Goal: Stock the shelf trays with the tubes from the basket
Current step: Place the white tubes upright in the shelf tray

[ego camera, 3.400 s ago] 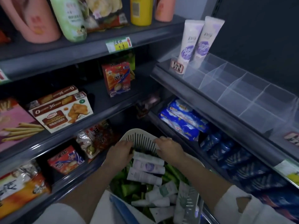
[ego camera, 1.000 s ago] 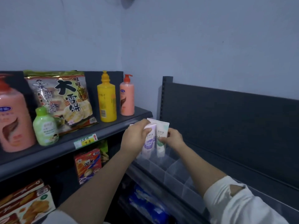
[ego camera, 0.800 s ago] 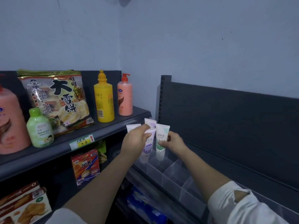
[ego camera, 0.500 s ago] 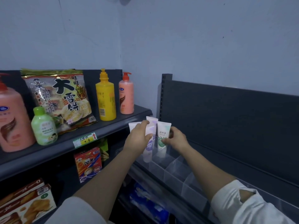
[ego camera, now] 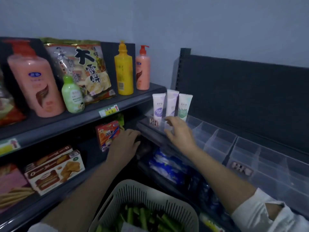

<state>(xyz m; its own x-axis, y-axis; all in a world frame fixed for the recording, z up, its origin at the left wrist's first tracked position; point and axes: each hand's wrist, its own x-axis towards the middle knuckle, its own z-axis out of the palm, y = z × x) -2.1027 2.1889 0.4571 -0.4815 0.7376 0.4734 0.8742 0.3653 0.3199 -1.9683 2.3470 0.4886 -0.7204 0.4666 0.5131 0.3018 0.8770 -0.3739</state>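
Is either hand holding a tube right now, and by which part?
No, nothing is held. The right hand is open before the three tubes standing in the tray; the left hand hangs lower, empty.

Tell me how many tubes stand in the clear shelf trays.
3, side by side at the left end of the trays: left purple tube, middle purple tube, right green tube. The basket may hide more.

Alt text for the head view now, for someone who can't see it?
Three tubes stand in the clear shelf trays. The right hand is open just before them, the left hand lower; the basket sits below.
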